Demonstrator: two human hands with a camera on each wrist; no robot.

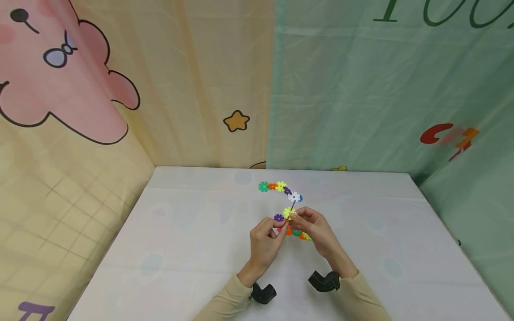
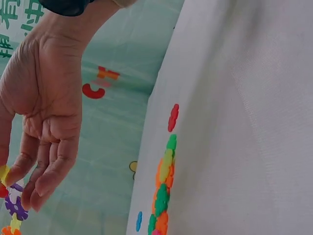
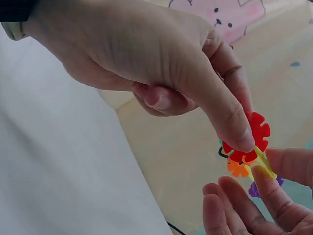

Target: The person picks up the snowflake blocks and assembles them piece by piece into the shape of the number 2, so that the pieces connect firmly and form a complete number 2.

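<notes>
Right wrist view: nearest item?

— Right hand [image 3: 156, 56]; thumb and finger pinch one red notched plastic disc [image 3: 259, 130].

— Next?

— Left hand [image 1: 263, 244]; fingertips pinch one yellow notched plastic disc [image 3: 264, 160] beside the red, above the white tabletop [image 1: 180, 236].

From above and behind the fingers [image 1: 263, 227], the head camera faces forward and down, far enough back to take in the left hand [image 1: 264, 247], the right hand [image 1: 320, 234] and the white tabletop [image 1: 192, 249] around them. The left-wrist camera [image 1: 263, 294], close in and rolled sideways, looks across to the right hand, with the green curtain [image 2: 112, 129] behind its fingers; the head view shares that curtain. Opposite, the right-wrist camera [image 1: 324, 281], also rolled and close, faces the left hand and the cream curtain [image 3: 186, 147] beyond its fingers. All three share the yellow disc [image 1: 288, 211] between the fingers.
</notes>
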